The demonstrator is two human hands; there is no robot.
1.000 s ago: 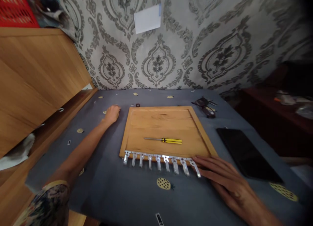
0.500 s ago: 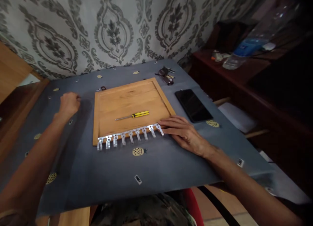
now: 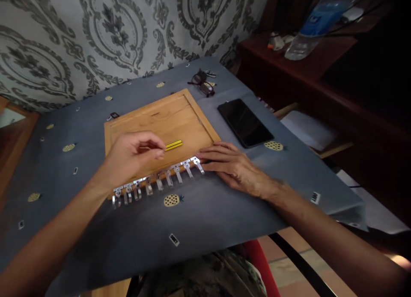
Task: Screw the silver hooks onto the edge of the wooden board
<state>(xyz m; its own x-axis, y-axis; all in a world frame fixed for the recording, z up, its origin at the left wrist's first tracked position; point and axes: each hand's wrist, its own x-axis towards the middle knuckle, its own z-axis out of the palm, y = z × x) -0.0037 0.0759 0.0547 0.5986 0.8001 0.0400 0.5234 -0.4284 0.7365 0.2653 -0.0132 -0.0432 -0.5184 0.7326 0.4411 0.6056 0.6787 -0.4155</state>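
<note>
My left hand (image 3: 130,155) is over the wooden board (image 3: 163,113), its fingers curved and its thumb a little apart from them. The fingertips reach the front of a screwdriver's yellow and black handle (image 3: 174,145); the shaft is hidden behind the hand. I cannot see any grip on it. My right hand (image 3: 233,166) lies with fingers stretched over the board's front right corner, touching the end of a metal strip of hooks (image 3: 159,180). This strip runs along the board's near edge, its several hooks hanging over the cloth.
A black phone (image 3: 245,122) lies right of the board, with glasses (image 3: 202,83) and keys (image 3: 210,73) behind. A patterned blue-grey cloth (image 3: 205,220) covers the table. On dark furniture at the right stands a plastic bottle (image 3: 308,36). A patterned curtain (image 3: 115,27) hangs behind.
My left hand has moved right, from the cloth left of the board to the screwdriver. The right hand stays at the corner. The view has shifted and turned slightly.
</note>
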